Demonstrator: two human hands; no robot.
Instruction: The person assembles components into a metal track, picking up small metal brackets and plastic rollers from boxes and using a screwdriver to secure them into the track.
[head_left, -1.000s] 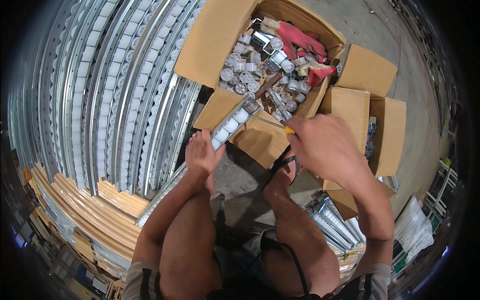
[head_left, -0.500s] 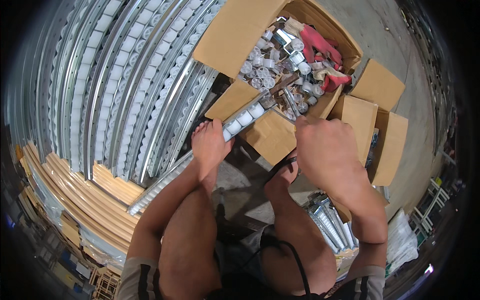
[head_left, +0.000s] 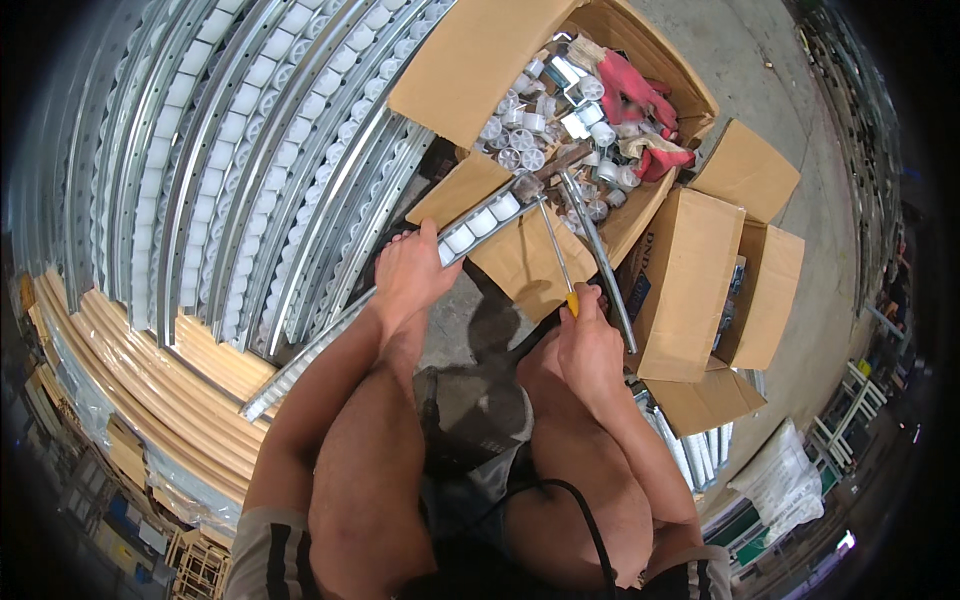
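My left hand point(head_left: 408, 272) is closed around a metal roller rail point(head_left: 362, 308) with white rollers, which slants from lower left up to the near edge of a cardboard box. In my right hand point(head_left: 592, 345) is a screwdriver point(head_left: 557, 250) with a yellow handle; its thin shaft points up, the tip at the rail's far end. A hammer point(head_left: 597, 257) lies just right of the screwdriver, its head over the box's contents and its metal handle passing beside my right hand. The open cardboard box point(head_left: 480, 75) holds loose white rollers point(head_left: 520, 145) and red-and-beige gloves point(head_left: 640, 90).
Several long roller rails point(head_left: 240, 150) stand side by side at the left, above a stack of tan lengths point(head_left: 130, 400). A smaller open box point(head_left: 690, 285) is to the right, with metal pieces point(head_left: 690, 450) below it. My bare legs flank the floor between.
My right hand has drawn back toward me and lower, so the screwdriver's shaft and the hammer's handle now show. My left hand keeps its hold on the rail, shifted slightly.
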